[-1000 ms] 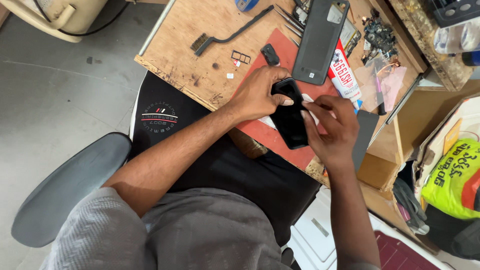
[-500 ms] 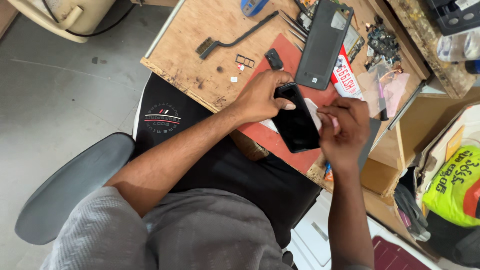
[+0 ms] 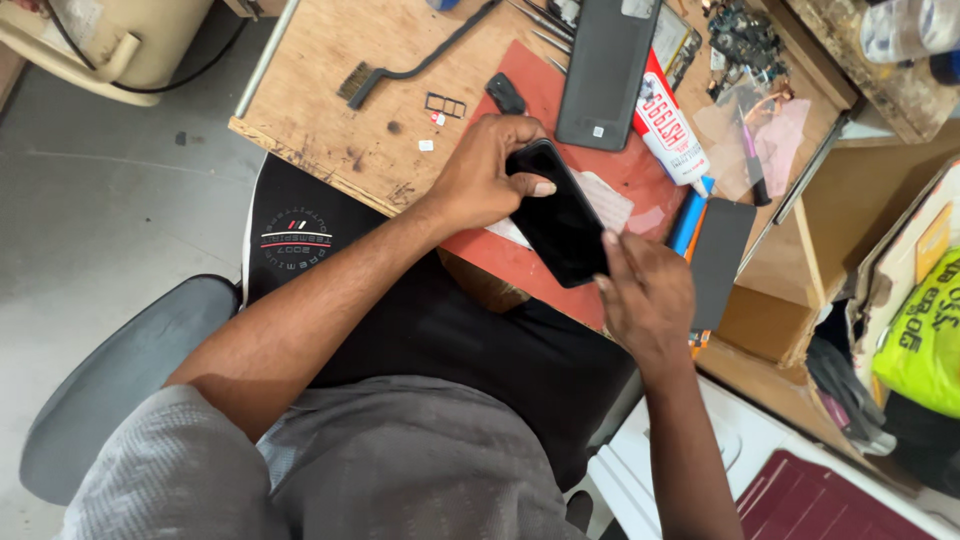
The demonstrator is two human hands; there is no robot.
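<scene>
Near the centre of the frame, both hands hold a black phone (image 3: 558, 215) just above a red mat (image 3: 640, 175) on a wooden workbench (image 3: 330, 90). The left hand (image 3: 480, 175) grasps the phone's upper end, its thumb pressed across the dark glass and its fingers curled behind. The right hand (image 3: 645, 290) grips the lower end, fingertips on the edge of the screen. The phone lies tilted, running from upper left to lower right. Above it on the mat lies a grey back cover (image 3: 607, 70), and just right of that a white and red glue tube (image 3: 670, 125). In the upper left part of the bench rests a black brush (image 3: 400, 72), with a small card tray (image 3: 445, 104) beside it. A dark flat panel (image 3: 722, 255) lies right of the right hand.
</scene>
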